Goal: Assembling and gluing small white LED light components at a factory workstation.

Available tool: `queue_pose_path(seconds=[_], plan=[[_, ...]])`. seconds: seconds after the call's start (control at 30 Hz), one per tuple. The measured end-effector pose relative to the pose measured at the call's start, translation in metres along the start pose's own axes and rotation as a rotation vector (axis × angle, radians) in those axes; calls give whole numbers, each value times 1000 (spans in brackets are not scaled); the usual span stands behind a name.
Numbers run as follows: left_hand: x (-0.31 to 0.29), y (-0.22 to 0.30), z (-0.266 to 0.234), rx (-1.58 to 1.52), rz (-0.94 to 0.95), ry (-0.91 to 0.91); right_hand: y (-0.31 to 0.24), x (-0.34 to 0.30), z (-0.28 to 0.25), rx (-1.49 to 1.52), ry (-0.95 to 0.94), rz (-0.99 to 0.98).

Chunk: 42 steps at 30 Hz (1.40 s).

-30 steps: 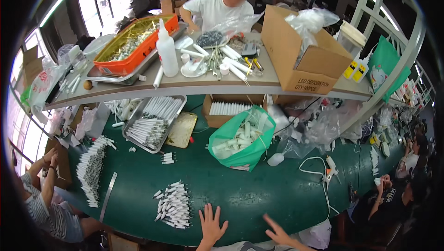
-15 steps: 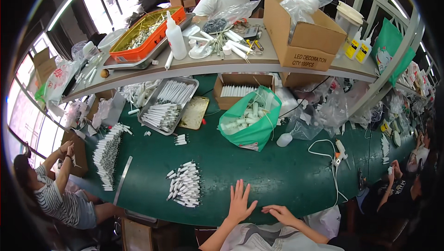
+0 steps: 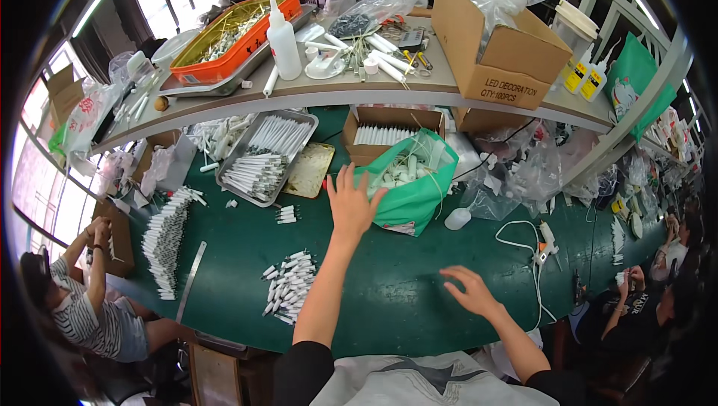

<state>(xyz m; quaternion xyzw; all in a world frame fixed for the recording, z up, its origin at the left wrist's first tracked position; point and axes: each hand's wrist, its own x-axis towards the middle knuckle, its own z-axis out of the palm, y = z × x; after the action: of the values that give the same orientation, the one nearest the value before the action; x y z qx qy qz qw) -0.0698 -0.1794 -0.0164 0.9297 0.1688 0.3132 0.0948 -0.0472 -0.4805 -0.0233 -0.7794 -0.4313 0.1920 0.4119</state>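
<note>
My left hand (image 3: 351, 203) is reaching forward over the green table, fingers spread and nothing in them. It is beside the left edge of a green plastic bag (image 3: 413, 211) that holds white tubular pieces; whether it touches the bag I cannot tell. Lower and to the right, my right hand (image 3: 471, 291) hovers above the table, its fingers loosely stretched and holding nothing. A loose pile of small white sticks with dark ends (image 3: 290, 280) lies left of my left forearm. Beyond it is a small row of similar sticks (image 3: 286, 214).
A metal tray of white sticks (image 3: 282, 133), a yellowish tray (image 3: 310, 170) and a cardboard box (image 3: 361, 153) stand farther back. At left are a tall stack of sticks (image 3: 166, 245) and a steel ruler (image 3: 194, 271). A glue gun (image 3: 548, 241) lies right. Co-workers sit at both sides.
My left hand has moved forward from the near edge to the green bag. My right hand has moved slightly forward and right. The person beyond the shelf has shifted right.
</note>
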Motion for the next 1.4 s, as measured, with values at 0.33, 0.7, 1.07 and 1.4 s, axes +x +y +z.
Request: queue_pose_path(seconds=[0.33, 0.7, 1.07, 1.4], plan=[[2, -14, -9, -46, -261, -65, -33, 82, -17, -310, 40, -162], [2, -20, -3, -45, -170, 34, -27, 80, -4, -365, -71, -134], [-8, 5, -27, -85, -211, 86, -35, 69, 11, -271, -75, -150], [-214, 132, -6, -441, -20, -495, -13, -50, 96, 1740, -92, 816]])
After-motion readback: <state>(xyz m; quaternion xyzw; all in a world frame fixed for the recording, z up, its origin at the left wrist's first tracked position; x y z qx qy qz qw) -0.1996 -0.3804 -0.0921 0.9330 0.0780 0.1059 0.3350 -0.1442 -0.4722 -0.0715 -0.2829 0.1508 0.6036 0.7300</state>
